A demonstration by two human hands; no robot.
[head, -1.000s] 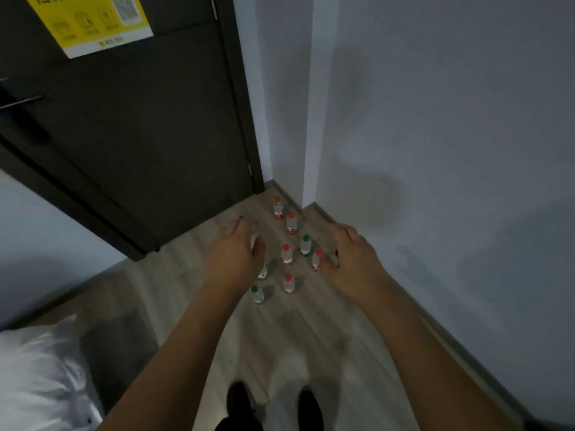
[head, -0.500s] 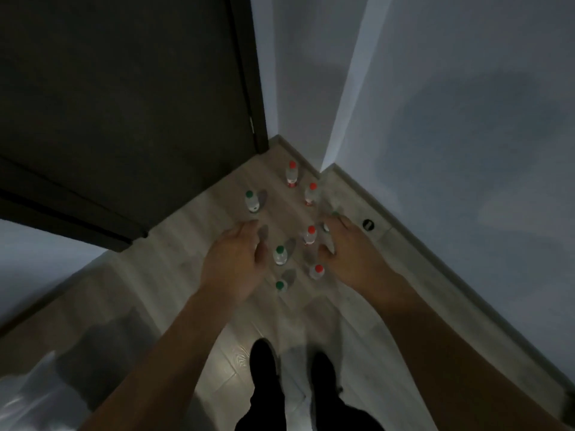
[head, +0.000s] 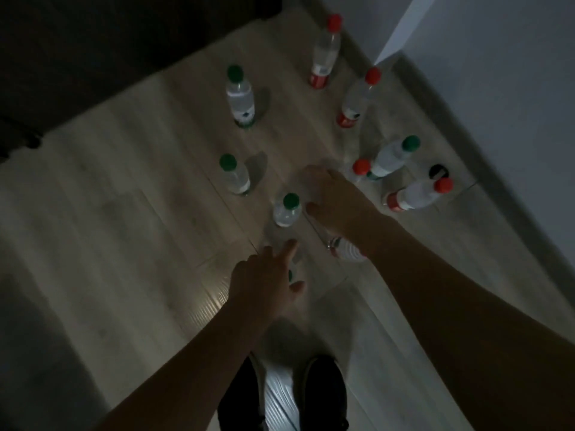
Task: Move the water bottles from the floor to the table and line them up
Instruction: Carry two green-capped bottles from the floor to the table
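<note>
Stock still on the floor (head: 130, 231), no table in view: we count eight-odd water bottles (head: 240, 98) standing, none moved; our left hand (head: 264, 284) spread over one nearly hidden, our right hand (head: 334, 200) open above another, neither yet gripping.

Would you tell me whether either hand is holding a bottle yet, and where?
Neither clearly grips yet: the left hand and right hand reach open among the floor bottles; contact is unclear.

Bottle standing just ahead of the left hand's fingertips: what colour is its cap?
Green. The bottle stands upright on the floor between both hands, its cap clearest in the head view.
</note>
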